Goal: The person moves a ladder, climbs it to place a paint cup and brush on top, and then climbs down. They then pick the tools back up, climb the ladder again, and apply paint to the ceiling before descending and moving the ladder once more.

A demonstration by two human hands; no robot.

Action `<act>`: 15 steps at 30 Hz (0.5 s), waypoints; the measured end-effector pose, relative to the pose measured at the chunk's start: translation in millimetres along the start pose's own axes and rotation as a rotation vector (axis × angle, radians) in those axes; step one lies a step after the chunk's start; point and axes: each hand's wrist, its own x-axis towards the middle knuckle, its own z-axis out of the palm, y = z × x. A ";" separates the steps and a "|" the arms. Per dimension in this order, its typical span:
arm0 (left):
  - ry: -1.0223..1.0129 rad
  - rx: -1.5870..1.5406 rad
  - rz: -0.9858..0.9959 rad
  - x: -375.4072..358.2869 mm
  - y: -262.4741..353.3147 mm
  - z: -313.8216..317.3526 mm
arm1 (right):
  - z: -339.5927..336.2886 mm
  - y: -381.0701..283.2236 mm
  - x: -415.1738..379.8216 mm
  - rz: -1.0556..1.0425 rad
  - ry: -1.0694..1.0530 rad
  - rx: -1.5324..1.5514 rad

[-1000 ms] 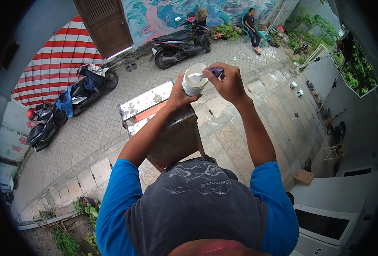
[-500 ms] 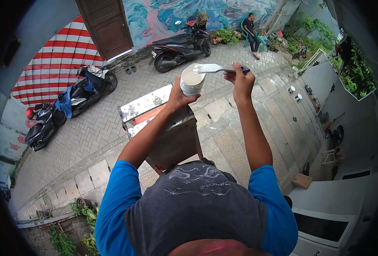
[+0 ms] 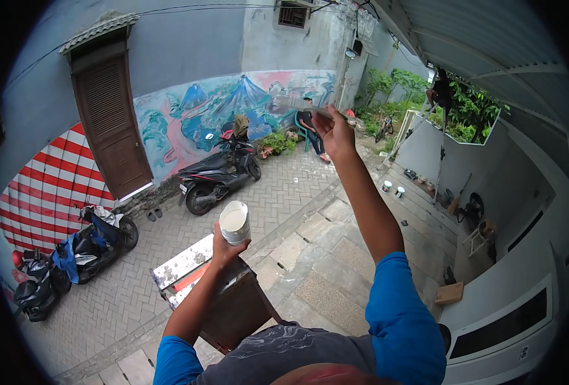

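Observation:
My left hand (image 3: 224, 249) is wrapped round a white paint cup (image 3: 236, 232), filled with off-white paint and held out low in front of me. Higher up and to the right, my right hand (image 3: 337, 133) grips a paintbrush (image 3: 297, 102). Its bristle end points left and is smeared by motion, so the paint on it is hard to make out. Brush and cup are well apart. Below the cup stands a paint-spattered cabinet (image 3: 230, 308) with a stained white top edge and an orange-red strip inside.
A parked motorbike (image 3: 217, 170) stands by the mural wall (image 3: 188, 106), with two more scooters (image 3: 98, 247) at left. Behind my right hand, a person (image 3: 310, 128) sits on a green chair. Another person (image 3: 440, 90) is high up at right. Two paint cans (image 3: 387, 185) stand on the ground.
My right hand has lifted the paintbrush up and away from the cup's rim. The view has tilted upward, bringing in more wall and roof; the cup now sits lower and further left.

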 end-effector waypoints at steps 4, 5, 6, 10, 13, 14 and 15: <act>0.014 0.007 0.002 1.3 5.6 0.2 | 47.6 -103.3 99.7 -0.242 -0.018 -0.007; 0.014 0.003 0.004 1.7 3.9 0.4 | 64.4 -128.7 114.3 -0.308 0.000 -0.005; 0.020 0.001 0.013 2.3 2.7 0.8 | 78.7 -155.0 129.9 -0.349 0.002 -0.024; 0.003 -0.058 -0.035 4.9 7.1 -0.3 | 128.0 -245.0 188.5 -0.592 -0.012 -0.013; -0.003 -0.027 -0.022 3.8 1.9 1.7 | 145.3 -310.4 221.0 -0.665 -0.166 -0.181; 0.000 -0.025 -0.005 4.6 1.0 1.5 | 138.6 -343.0 264.3 -0.705 -0.333 -0.268; 0.003 -0.023 0.009 5.2 0.9 1.5 | 155.7 -349.0 268.9 -0.708 -0.334 -0.269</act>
